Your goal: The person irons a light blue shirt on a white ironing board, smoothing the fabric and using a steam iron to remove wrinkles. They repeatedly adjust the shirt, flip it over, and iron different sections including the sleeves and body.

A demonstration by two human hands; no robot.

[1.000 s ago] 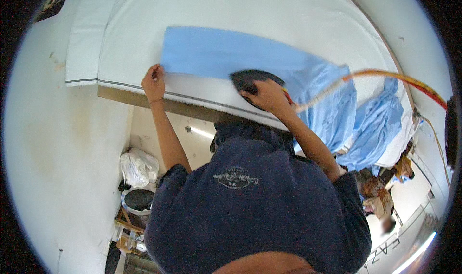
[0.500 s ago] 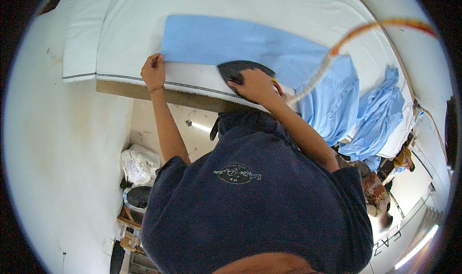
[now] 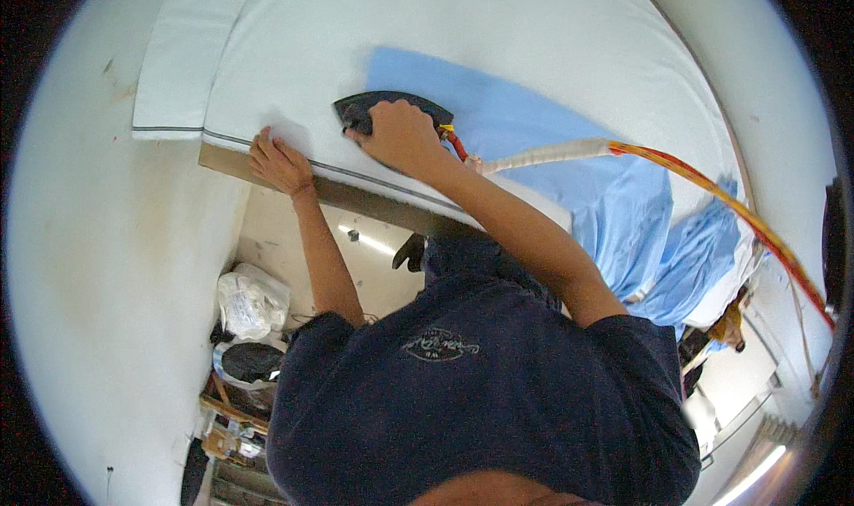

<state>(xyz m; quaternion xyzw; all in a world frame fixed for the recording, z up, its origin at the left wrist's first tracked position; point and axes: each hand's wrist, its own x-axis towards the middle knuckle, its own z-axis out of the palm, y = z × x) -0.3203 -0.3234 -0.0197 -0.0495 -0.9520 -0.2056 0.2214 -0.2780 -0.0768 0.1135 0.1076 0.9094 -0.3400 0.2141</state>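
My right hand (image 3: 400, 137) is closed on the handle of a black iron (image 3: 356, 108), which rests on the left end of a light blue cloth (image 3: 498, 97) on the white padded ironing board (image 3: 294, 44). A pale-wrapped red and yellow cord (image 3: 676, 163) runs from the iron to the right. My left hand (image 3: 277, 159) is at the board's near striped edge, left of the iron, with fingers apart and nothing visible in them. The cloth continues into loose folds (image 3: 623, 239) at the board's right side.
A white wall (image 3: 98, 266) is at left, another (image 3: 792, 150) at right. Plastic bags (image 3: 252, 297), a round tub (image 3: 245, 364) and wooden items (image 3: 233, 426) sit at lower left. Further clutter (image 3: 729, 324) is at lower right, below the hanging cloth.
My right hand has slid the iron leftward and slightly up onto the blue cloth's left part. My left hand has left the cloth's corner for the board's edge and spread its fingers.
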